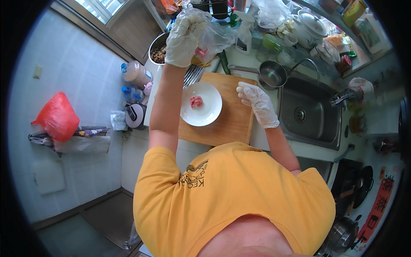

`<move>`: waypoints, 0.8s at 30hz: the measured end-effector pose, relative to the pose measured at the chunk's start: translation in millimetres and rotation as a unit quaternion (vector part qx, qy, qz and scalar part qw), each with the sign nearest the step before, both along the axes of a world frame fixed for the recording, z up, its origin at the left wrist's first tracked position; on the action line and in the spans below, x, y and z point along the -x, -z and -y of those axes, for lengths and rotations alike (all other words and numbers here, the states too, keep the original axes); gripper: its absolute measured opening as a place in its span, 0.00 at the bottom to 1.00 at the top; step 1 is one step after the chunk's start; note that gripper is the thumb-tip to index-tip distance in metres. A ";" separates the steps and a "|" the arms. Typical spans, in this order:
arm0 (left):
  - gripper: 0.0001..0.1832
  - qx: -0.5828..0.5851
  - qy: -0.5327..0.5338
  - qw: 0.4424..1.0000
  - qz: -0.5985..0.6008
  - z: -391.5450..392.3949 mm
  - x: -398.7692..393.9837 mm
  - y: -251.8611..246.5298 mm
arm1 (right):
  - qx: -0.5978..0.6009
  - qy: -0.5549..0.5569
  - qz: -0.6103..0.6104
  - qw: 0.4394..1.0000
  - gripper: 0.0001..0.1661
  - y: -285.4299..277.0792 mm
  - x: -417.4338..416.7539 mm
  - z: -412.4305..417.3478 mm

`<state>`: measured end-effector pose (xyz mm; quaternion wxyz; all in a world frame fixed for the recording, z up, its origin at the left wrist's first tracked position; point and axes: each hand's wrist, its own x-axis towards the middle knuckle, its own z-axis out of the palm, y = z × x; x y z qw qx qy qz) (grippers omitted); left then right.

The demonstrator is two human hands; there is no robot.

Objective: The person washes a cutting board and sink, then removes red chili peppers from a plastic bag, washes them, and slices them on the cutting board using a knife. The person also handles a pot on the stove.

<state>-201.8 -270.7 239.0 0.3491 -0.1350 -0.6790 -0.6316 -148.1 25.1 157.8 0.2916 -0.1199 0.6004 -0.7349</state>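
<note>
My left hand (pixel 184 38), in a thin clear plastic glove, reaches far forward over the counter, among clear plastic bags; its fingers look curled and I cannot tell what they hold. My right hand (pixel 257 102), gloved too, hovers at the right edge of a wooden cutting board (pixel 234 125), palm empty and fingers slightly bent. On the board lies a white plate (pixel 210 110) with a small lump of raw minced meat (pixel 196 101). A steel pot (pixel 156 56) of dark brown crumbly food stands beside my left wrist, partly hidden by it.
A cucumber (pixel 223 62), a saucepan (pixel 273 75) and a spray bottle (pixel 244 33) stand or lie behind the board. At the right is a steel sink (pixel 310 109). Water jugs (pixel 136 74) and a white lidded pot (pixel 310 25) are further off.
</note>
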 end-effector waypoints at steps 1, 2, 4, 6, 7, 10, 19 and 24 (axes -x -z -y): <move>0.13 -0.059 0.052 0.997 0.010 -10.9 -9.3 -12.3 | 0.050 0.014 0.052 0.997 0.39 2.8 1.1 -1.9; 0.13 -0.210 0.185 0.960 0.009 -18.7 -16.5 -17.0 | 0.100 0.029 0.104 0.989 0.46 6.5 3.6 -1.5; 0.13 -0.353 0.330 0.874 0.051 -34.6 -44.0 -24.4 | 0.175 0.031 0.208 0.962 0.69 6.6 7.9 3.0; 0.13 -0.364 0.365 0.855 0.063 -62.6 -66.6 -15.8 | 0.247 0.054 0.318 0.914 0.56 -7.0 15.2 6.1; 0.13 -0.373 0.382 0.843 0.071 -82.3 -79.6 -12.7 | 0.281 0.069 0.373 0.882 0.49 -6.3 19.2 6.5; 0.12 -0.387 0.369 0.831 0.151 -121.6 -116.5 13.9 | 0.291 0.114 0.228 0.922 0.31 38.1 33.2 12.8; 0.26 -0.300 0.188 0.840 0.412 -136.0 -195.1 139.0 | 0.302 0.114 0.289 0.901 0.17 95.0 7.0 -34.4; 0.25 -0.416 0.127 0.805 0.404 -145.0 -197.3 164.7 | 0.248 0.117 0.135 0.952 0.19 86.7 -1.0 -38.4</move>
